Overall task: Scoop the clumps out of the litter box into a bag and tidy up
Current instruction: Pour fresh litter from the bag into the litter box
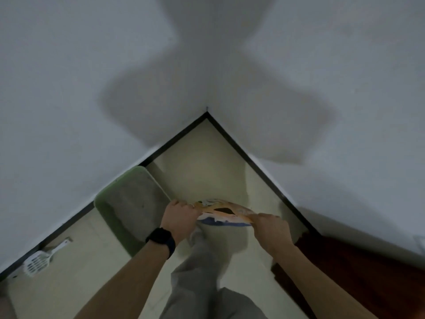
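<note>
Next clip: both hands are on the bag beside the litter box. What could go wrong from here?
1. The left hand and right hand both grip the orange, white and blue plastic bag, so neither is free for the white slotted plastic scoop lying apart on the cream floor; releasing one side may let the mouth sag shut.
2. The bag hangs beside the green plastic litter box, not over it, so carried clumps could spill litter.
</note>
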The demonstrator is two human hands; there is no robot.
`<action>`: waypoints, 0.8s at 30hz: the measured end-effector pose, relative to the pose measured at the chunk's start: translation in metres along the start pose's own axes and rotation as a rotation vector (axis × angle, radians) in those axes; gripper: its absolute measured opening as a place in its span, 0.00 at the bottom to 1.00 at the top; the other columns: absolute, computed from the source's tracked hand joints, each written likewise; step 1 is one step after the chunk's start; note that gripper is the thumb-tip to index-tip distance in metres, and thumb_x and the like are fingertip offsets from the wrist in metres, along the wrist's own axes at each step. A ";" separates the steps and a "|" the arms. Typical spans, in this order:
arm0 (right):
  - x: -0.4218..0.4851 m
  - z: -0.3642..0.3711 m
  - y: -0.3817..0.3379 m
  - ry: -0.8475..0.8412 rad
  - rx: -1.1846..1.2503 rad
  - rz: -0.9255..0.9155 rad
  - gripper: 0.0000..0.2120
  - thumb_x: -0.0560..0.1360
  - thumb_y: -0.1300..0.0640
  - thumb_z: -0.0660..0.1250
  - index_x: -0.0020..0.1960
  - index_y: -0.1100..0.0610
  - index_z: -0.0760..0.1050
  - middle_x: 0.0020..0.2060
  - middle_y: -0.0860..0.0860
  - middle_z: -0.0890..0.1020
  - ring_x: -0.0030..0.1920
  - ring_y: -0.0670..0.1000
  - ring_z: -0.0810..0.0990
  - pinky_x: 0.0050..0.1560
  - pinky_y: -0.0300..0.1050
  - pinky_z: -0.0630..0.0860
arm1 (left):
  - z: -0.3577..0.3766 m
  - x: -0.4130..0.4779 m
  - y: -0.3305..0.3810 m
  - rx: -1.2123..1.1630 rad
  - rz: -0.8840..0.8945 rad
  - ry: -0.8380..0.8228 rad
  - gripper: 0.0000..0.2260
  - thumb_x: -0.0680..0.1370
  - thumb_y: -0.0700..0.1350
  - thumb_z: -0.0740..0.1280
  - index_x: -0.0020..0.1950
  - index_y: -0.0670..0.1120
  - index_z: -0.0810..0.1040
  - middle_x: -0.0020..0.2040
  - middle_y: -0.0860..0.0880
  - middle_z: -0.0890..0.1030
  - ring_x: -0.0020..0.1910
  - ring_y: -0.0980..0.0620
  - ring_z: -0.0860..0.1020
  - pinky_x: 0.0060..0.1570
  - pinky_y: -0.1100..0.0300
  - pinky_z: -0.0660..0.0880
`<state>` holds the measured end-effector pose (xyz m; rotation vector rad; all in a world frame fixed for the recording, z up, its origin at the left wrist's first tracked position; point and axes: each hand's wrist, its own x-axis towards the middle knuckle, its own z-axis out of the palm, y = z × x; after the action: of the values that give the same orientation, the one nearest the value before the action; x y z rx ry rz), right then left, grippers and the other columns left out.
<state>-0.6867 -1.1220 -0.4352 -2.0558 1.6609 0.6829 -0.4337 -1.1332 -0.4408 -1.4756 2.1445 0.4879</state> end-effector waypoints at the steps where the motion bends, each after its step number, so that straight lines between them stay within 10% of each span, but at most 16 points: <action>1: 0.017 -0.009 0.003 0.006 0.002 -0.002 0.14 0.78 0.58 0.59 0.60 0.48 0.77 0.46 0.49 0.84 0.44 0.52 0.83 0.42 0.44 0.79 | -0.008 0.012 -0.007 -0.009 -0.024 -0.002 0.15 0.81 0.44 0.58 0.65 0.53 0.76 0.53 0.49 0.83 0.54 0.46 0.79 0.58 0.55 0.70; 15: 0.272 -0.111 0.001 0.130 -0.037 -0.292 0.16 0.82 0.55 0.55 0.65 0.49 0.76 0.63 0.48 0.78 0.61 0.49 0.76 0.57 0.43 0.75 | -0.061 0.152 -0.084 -0.169 -0.424 -0.017 0.15 0.80 0.40 0.55 0.61 0.54 0.76 0.43 0.52 0.81 0.39 0.49 0.77 0.58 0.54 0.65; 24: 0.353 -0.146 -0.006 0.073 -0.204 -0.410 0.13 0.81 0.58 0.58 0.55 0.57 0.81 0.53 0.53 0.82 0.54 0.54 0.81 0.48 0.44 0.73 | -0.051 0.206 -0.117 -0.265 -0.542 0.002 0.13 0.81 0.43 0.57 0.59 0.54 0.78 0.39 0.53 0.80 0.35 0.52 0.75 0.56 0.54 0.66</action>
<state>-0.6031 -1.4823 -0.5323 -2.4896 1.1838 0.6612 -0.3948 -1.3593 -0.5195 -2.1065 1.6202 0.5770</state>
